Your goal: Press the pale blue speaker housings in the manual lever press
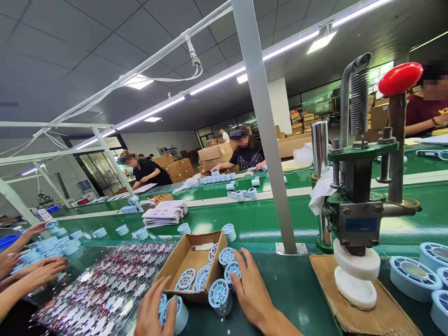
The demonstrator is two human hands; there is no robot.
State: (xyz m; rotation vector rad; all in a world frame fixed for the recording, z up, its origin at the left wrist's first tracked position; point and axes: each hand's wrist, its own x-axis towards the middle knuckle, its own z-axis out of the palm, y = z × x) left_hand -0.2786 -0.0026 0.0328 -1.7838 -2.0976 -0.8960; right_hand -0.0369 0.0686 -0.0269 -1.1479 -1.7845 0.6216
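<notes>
My left hand is at the bottom centre, its fingers and thumb curved round a light-blue plastic cylinder. Another light-blue cylinder touches the thumb's far side. My right hand has its fingers spread beside a small group of cylinders with spoked tops; its thumb and index finger lie against the nearest ones. Between my hands sits an open cardboard box holding several flat light-blue spoked discs. Part of each palm is hidden.
A hand press with a red knob and white pads stands on cardboard at right, beside more cylinders. Left lie silvery parts with red wires; a co-worker's hands work there. A metal post rises ahead, before a green conveyor.
</notes>
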